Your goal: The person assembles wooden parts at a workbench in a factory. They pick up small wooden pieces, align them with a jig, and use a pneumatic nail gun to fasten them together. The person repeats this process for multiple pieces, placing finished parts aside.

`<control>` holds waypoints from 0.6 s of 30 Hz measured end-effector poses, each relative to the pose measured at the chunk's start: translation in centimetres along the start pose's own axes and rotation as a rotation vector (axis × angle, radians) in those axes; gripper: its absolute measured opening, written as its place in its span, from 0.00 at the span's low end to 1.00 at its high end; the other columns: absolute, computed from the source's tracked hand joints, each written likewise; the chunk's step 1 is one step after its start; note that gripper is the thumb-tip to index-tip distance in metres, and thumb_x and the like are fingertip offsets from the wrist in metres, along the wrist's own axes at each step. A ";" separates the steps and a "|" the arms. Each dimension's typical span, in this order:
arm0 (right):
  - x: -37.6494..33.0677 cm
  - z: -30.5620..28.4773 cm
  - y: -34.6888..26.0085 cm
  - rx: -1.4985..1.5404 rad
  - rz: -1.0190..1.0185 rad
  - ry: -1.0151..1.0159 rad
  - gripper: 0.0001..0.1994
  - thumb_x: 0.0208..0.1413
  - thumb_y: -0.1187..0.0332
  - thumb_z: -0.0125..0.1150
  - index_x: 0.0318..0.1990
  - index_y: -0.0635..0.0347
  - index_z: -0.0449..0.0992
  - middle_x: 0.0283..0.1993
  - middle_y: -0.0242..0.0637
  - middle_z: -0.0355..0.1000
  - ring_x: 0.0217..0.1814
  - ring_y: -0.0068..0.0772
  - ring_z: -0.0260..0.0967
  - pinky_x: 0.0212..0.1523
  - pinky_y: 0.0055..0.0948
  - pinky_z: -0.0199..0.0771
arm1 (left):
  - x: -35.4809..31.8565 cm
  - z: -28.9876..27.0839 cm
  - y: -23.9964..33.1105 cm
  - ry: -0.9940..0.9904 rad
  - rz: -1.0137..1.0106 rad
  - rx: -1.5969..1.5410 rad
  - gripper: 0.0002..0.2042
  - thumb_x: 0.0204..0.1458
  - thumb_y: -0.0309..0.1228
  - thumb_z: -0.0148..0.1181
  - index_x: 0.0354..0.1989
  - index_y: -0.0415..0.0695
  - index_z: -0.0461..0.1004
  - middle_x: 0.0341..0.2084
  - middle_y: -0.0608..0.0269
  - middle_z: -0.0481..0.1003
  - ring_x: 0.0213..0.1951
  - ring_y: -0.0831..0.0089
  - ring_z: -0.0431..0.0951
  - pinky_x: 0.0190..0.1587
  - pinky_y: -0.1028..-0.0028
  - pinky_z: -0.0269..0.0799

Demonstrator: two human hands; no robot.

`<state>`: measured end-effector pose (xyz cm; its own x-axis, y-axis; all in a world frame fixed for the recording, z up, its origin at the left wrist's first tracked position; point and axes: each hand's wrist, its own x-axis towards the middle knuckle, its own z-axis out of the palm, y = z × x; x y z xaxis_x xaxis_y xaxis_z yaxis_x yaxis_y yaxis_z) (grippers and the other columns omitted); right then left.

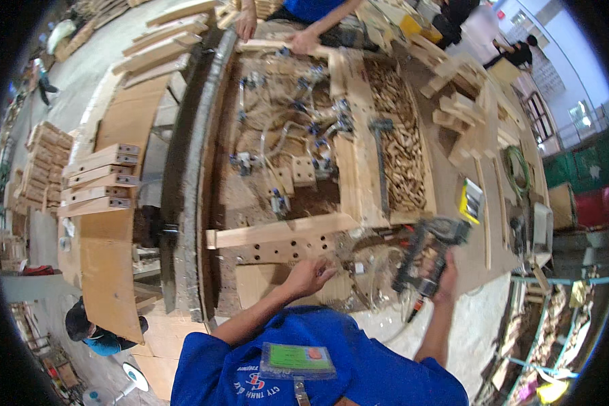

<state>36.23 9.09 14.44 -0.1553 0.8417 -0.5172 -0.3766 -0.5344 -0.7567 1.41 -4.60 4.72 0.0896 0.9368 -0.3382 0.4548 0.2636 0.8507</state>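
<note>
A short wood bar (284, 231) is laid near the near edge of the worktop (453, 186), and its right end is set close to the near end of a long wood rail (346, 162); whether they touch cannot be told. The job seems to be only partly done: the short bar, the long rail and a far bar (267, 46) are set out like three sides of a box, but no joint can be seen well enough to be called finished. The short bar is pale, straight and smooth, with a square left end, and no nail can be seen in it. Just beside it, toward the near edge, a board with dark round holes (285, 252) can be seen. A dark nail gun (448, 231) is gripped by the fingers of the right hand (446, 279), held up near the worktop's right near corner. The fingers of the left hand (310, 276) are bent in over the near edge; whether something small is pinched there cannot be told. Behind the short bar, clamps and hoses (291, 135) are spread out. Past the rail, a hammer (384, 166) is laid beside many little wood pegs (402, 149). At the far edge, the far bar is touched by a co-worker's hand (304, 42). More loose wood pieces (467, 118) are heaped toward the right far corner.
</note>
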 end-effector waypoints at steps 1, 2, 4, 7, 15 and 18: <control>0.4 2.9 1.2 0.023 0.067 -0.047 0.29 0.71 0.42 0.48 0.59 0.62 0.73 0.27 0.30 0.68 0.25 0.24 0.65 0.27 0.27 0.74 | 0.6 0.6 0.8 0.011 0.024 -0.072 0.17 0.63 0.45 0.59 0.48 0.43 0.79 0.34 0.46 0.80 0.37 0.49 0.81 0.41 0.57 0.76; 0.8 4.4 2.2 0.019 0.102 -0.083 0.29 0.71 0.42 0.48 0.59 0.63 0.73 0.27 0.31 0.68 0.26 0.25 0.66 0.27 0.28 0.74 | 1.4 1.0 1.5 0.016 0.061 -0.143 0.19 0.63 0.46 0.60 0.49 0.42 0.78 0.33 0.48 0.80 0.36 0.53 0.81 0.41 0.59 0.76; 1.3 8.1 4.2 -0.045 0.147 -0.057 0.30 0.71 0.42 0.48 0.59 0.63 0.73 0.27 0.33 0.69 0.25 0.27 0.66 0.27 0.30 0.74 | 2.7 2.4 2.0 0.025 0.112 -0.312 0.21 0.64 0.46 0.61 0.52 0.39 0.77 0.33 0.51 0.80 0.36 0.59 0.81 0.41 0.62 0.76; 3.0 10.7 6.0 -0.180 0.213 -0.047 0.29 0.70 0.40 0.49 0.47 0.63 0.75 0.25 0.34 0.70 0.23 0.29 0.69 0.28 0.31 0.75 | 4.8 3.2 1.9 -0.075 0.060 -0.501 0.23 0.65 0.46 0.61 0.54 0.34 0.76 0.36 0.51 0.82 0.39 0.64 0.82 0.43 0.63 0.78; 5.5 12.6 7.5 -0.318 0.283 -0.090 0.31 0.66 0.36 0.52 0.35 0.60 0.74 0.24 0.34 0.71 0.22 0.29 0.71 0.26 0.30 0.75 | 6.8 4.6 -0.5 -0.043 -0.044 -0.480 0.22 0.62 0.43 0.65 0.51 0.33 0.76 0.38 0.49 0.82 0.39 0.62 0.83 0.43 0.63 0.78; 6.1 12.8 7.7 -0.317 0.308 -0.069 0.31 0.65 0.34 0.53 0.34 0.60 0.74 0.24 0.33 0.71 0.22 0.28 0.71 0.26 0.29 0.75 | 6.9 4.8 -0.7 -0.024 -0.071 -0.467 0.22 0.61 0.44 0.65 0.50 0.33 0.76 0.36 0.49 0.81 0.38 0.62 0.83 0.42 0.62 0.78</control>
<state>20.71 11.07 10.55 -0.2810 0.6366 -0.7182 -0.0066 -0.7496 -0.6619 5.96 0.53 -0.13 0.0952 0.9086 -0.4068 0.0141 0.4074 0.9132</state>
